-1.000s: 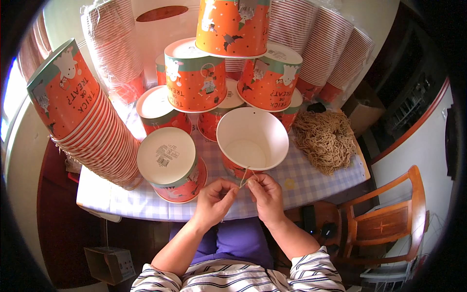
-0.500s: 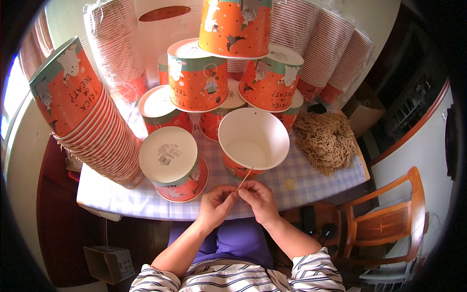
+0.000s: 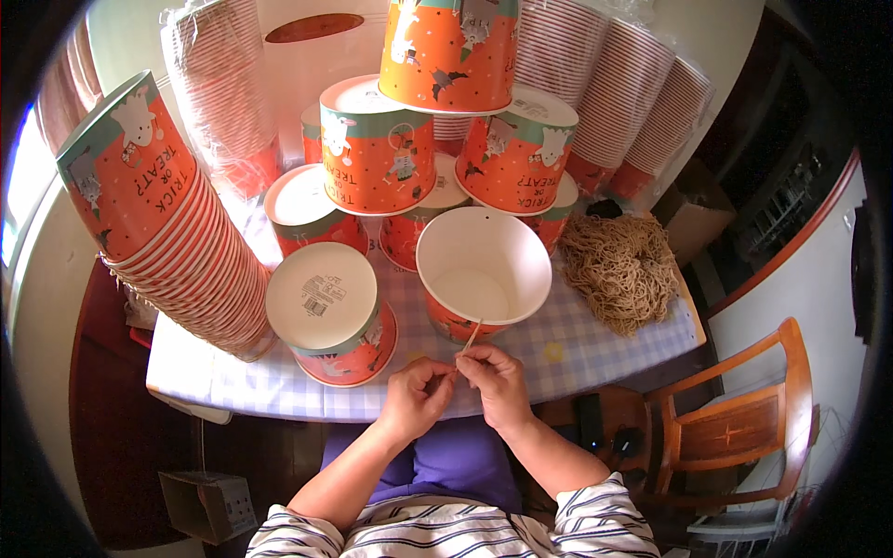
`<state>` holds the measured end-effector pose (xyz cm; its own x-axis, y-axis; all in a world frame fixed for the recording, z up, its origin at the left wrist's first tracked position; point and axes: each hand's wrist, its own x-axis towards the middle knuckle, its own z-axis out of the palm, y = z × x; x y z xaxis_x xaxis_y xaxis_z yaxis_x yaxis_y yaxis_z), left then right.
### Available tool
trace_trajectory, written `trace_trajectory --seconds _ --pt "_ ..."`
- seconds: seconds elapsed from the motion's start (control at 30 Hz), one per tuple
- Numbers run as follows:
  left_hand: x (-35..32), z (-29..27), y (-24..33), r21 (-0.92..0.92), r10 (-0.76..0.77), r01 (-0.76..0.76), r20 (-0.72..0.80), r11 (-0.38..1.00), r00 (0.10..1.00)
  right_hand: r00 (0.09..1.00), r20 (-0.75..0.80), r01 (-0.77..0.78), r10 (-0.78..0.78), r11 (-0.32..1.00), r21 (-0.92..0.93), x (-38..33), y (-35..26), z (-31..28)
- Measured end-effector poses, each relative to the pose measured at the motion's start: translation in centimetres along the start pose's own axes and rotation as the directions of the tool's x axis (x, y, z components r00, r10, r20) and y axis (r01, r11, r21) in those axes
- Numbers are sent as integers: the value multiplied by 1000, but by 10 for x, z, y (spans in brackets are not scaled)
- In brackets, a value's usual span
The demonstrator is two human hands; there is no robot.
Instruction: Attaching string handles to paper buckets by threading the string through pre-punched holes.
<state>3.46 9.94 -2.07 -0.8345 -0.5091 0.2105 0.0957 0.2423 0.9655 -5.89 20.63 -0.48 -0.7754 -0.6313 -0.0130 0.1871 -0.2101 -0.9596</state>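
Note:
My left hand [image 3: 416, 395] and my right hand [image 3: 495, 381] meet at the near table edge, both pinching a thin tan string [image 3: 471, 337]. The string runs up from my fingertips to the rim of an upright orange paper bucket [image 3: 482, 274] with a white inside, just beyond my hands. An upside-down orange bucket [image 3: 332, 314] stands to its left.
A pile of tan strings [image 3: 621, 270] lies on the checked tablecloth [image 3: 577, 342] at the right. Stacked upside-down buckets [image 3: 446, 56] rise behind. A long tilted stack of buckets [image 3: 163, 223] leans at the left; wrapped stacks [image 3: 642, 112] stand at the back. A wooden chair [image 3: 744, 428] is at the right.
My hands have drawn back slightly toward me from the upright bucket's rim, still together on the string. The buckets have not moved.

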Motion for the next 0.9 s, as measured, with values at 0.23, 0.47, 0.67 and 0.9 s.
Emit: trace_trajectory --seconds 0.23,0.47,0.67,0.9 --pt "-2 -5 10 270 115 -136 92 953 989 998 -58 35 -29 994 103 6 -8 3" --pt "-5 -6 6 408 375 -410 167 815 912 993 -120 27 -5 982 187 7 -24 11" --pt "-13 -5 8 492 404 -462 226 738 886 983 -186 47 -5 974 223 8 -29 17" --pt "-14 -5 12 509 378 -454 251 732 891 970 -240 67 -26 984 167 10 -31 21"
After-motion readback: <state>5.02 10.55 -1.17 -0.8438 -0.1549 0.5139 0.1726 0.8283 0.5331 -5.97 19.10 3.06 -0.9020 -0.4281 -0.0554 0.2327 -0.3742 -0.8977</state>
